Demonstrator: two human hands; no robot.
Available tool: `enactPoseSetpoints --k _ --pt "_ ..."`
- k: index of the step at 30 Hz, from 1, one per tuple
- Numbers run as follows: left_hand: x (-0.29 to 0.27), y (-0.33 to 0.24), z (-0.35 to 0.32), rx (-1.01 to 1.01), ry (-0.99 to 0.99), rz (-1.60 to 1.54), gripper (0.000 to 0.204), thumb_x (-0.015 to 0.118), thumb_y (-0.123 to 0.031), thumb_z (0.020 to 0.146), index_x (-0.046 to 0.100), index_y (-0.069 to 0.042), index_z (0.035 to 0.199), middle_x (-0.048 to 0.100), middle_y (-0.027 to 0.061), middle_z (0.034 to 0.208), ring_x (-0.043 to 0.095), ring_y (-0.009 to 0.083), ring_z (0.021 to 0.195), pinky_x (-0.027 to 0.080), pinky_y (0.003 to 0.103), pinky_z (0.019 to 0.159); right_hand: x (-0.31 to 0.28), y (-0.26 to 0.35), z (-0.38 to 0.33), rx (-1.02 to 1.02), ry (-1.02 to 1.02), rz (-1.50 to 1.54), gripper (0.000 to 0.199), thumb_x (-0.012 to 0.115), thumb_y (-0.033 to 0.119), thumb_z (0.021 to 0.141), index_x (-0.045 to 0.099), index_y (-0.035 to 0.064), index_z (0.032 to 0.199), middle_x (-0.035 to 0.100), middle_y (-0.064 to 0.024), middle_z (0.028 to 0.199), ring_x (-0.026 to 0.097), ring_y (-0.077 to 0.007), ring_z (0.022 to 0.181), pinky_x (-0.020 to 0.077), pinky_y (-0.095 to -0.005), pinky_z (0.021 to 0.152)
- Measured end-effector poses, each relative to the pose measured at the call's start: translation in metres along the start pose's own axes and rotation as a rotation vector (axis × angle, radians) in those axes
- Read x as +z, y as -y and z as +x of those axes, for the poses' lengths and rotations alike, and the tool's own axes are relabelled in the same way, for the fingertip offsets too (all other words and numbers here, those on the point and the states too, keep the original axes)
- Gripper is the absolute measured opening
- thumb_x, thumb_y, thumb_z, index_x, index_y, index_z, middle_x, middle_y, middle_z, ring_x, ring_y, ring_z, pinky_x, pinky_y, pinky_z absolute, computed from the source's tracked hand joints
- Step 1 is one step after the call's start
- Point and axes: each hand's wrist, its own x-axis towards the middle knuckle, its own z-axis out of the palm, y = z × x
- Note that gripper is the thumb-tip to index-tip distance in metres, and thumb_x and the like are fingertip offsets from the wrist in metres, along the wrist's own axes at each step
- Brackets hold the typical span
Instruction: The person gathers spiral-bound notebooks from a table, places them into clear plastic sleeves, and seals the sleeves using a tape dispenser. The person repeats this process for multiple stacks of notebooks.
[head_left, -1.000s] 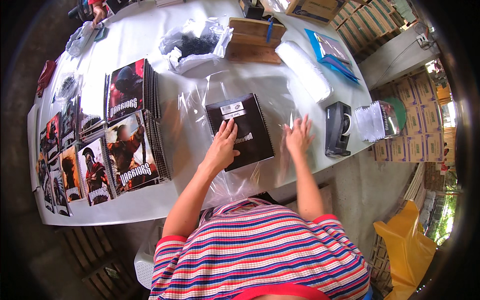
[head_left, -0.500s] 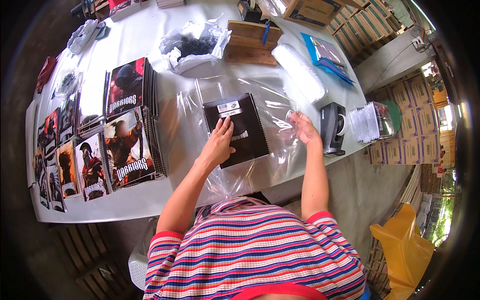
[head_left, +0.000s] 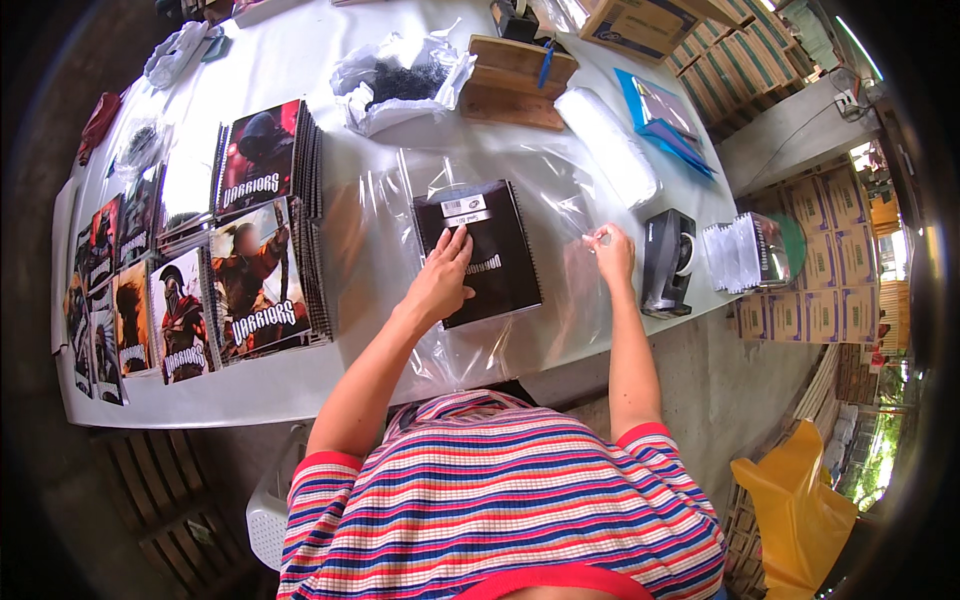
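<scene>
A black spiral-bound notebook with a white label lies on a sheet of clear plastic film on the table. My left hand rests on the notebook's lower left part, fingers stretched out just below the label. To the right of the notebook, my right hand is closed in a pinch at the film's right edge. The exact bit between those fingertips is hard to make out. Just beyond that hand stands a black tape dispenser with a pale roll in it.
Stacks of spiral notebooks with warrior covers fill the table's left side. Behind the film are a crumpled white bag with dark contents, a wooden holder and a white roll. More notebooks stand at the right edge.
My right hand has shifted slightly right relative to the notebook, and the film beside it lies flatter with less glare. My left hand stays on the notebook. The whole view has shifted slightly.
</scene>
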Motion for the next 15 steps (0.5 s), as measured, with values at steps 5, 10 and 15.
enactPoseSetpoints --k 5,10,15 --pt "0.001 -0.006 0.003 0.008 0.004 0.003 0.087 0.075 -0.009 0.067 0.030 0.001 0.141 0.024 0.0183 0.149 0.019 0.0356 0.139 0.023 0.039 0.114 -0.028 0.002 -0.001 -0.077 0.251 0.136 0.029 0.075 0.030 0.074 0.070 0.0083 0.094 0.061 -0.0103 0.083 0.059 -0.0251 0.075 0.0461 -0.0383 0.070" --pt "-0.004 -0.013 0.010 0.100 -0.032 0.060 0.102 0.073 -0.001 0.065 0.013 -0.008 0.148 0.040 0.0179 0.140 0.034 0.0347 0.132 0.025 0.045 0.113 -0.055 0.042 0.003 0.087 0.768 0.207 0.055 0.070 0.023 0.079 0.052 0.0061 0.128 0.059 -0.0070 0.078 0.054 -0.0135 0.067 0.0441 -0.0296 0.062" --pt "-0.002 -0.029 0.021 0.136 -0.031 0.152 0.117 0.066 0.010 0.055 0.006 -0.020 0.150 0.054 0.0123 0.109 0.054 0.0319 0.103 0.031 0.049 0.106 -0.066 0.159 -0.020 0.033 1.064 0.875 0.084 0.059 0.006 0.086 0.005 0.0120 0.149 0.056 -0.0026 0.092 0.050 -0.0083 0.071 0.0421 -0.0256 0.060"
